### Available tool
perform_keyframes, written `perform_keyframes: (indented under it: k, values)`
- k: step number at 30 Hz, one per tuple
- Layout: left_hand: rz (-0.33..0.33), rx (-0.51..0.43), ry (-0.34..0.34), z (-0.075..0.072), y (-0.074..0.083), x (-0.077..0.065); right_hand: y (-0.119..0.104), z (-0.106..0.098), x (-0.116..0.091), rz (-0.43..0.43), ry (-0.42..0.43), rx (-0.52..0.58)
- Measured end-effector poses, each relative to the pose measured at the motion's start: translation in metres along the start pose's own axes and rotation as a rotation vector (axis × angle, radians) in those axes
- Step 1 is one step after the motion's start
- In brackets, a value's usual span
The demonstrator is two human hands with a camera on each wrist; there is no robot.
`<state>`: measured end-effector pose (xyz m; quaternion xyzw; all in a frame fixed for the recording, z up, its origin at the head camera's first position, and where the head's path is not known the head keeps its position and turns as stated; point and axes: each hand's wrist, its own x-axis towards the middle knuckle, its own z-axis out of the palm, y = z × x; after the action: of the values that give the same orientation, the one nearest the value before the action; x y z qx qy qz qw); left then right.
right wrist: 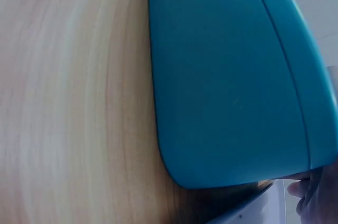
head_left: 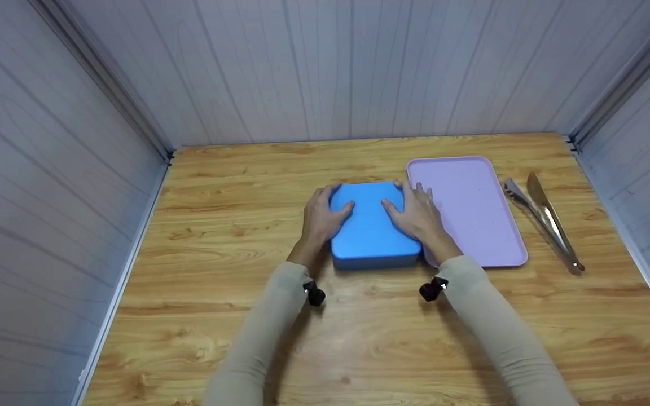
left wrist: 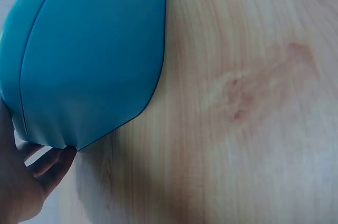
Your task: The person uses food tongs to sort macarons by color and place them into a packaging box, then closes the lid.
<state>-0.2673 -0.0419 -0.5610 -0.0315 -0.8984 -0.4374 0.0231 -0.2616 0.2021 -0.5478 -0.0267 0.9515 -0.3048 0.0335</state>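
A blue lidded box sits on the wooden table, and both hands are on it. My left hand grips its left side, thumb on the lid and fingers down the side wall. On the opposite side my right hand holds it the same way, thumb on top. The left wrist view shows the fingers bent against the box's lower edge. In the right wrist view the box fills the middle, its lid seam visible, while the right hand is mostly cut off.
Right beside the box lies a lilac tray, its left edge partly behind the right hand. Farther right, metal tongs and a knife-like metal utensil lie side by side. Pale panel walls enclose the table at the back and sides.
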Motion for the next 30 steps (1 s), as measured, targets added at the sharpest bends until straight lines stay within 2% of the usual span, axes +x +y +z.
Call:
perform_keyframes:
  k: [6,11,16,19,24,30]
  values:
    - [0.003,-0.014,0.012,0.0,-0.002,-0.001,-0.003,0.001,-0.001,0.004,0.02,-0.034]
    - [0.012,-0.005,0.057,0.002,0.001,-0.004,-0.003,0.0,-0.002,-0.018,0.046,-0.046]
    - [0.053,0.044,0.132,0.002,0.011,-0.01,-0.003,-0.005,-0.008,-0.054,0.131,-0.059]
    - [0.066,0.072,0.15,0.002,0.018,-0.018,-0.004,-0.006,-0.014,-0.092,0.191,-0.057]
    - [0.058,0.152,0.117,0.002,0.025,-0.035,-0.01,-0.004,-0.029,-0.125,0.197,-0.063]
    - [0.014,0.247,0.037,0.003,0.023,-0.05,-0.012,0.003,-0.045,-0.104,0.199,-0.077]
